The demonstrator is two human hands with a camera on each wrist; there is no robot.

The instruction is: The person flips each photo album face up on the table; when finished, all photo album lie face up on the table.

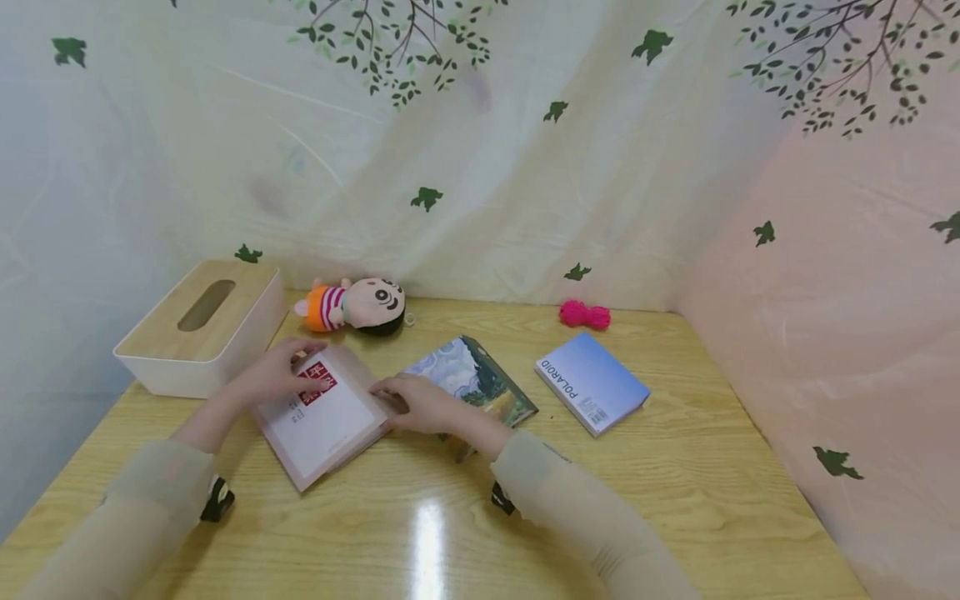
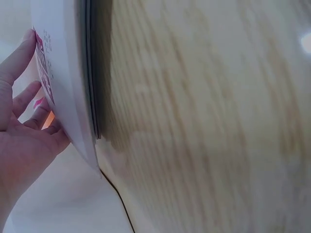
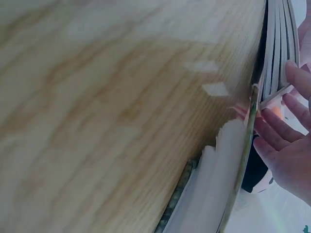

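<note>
A thick white book (image 1: 330, 433) with a red label on its cover lies at an angle left of the middle of the table. My left hand (image 1: 281, 371) is at its far left part, thumb on the cover by the label and fingers near the far edge. In the left wrist view, the fingers of the left hand (image 2: 29, 111) are spread at the cover. The right hand (image 1: 423, 404) touches the book's right edge. In the right wrist view, the right hand (image 3: 286, 141) has its thumb against the thick page edges and its other fingers loosely extended.
A book with a painted landscape cover (image 1: 480, 375) lies beneath and beyond the right hand. Farther right is a blue Polaroid box (image 1: 592, 383), with a pink yarn bundle (image 1: 585, 315) behind it. A tissue box (image 1: 187, 375) and a plush doll (image 1: 348, 306) stand at the back left.
</note>
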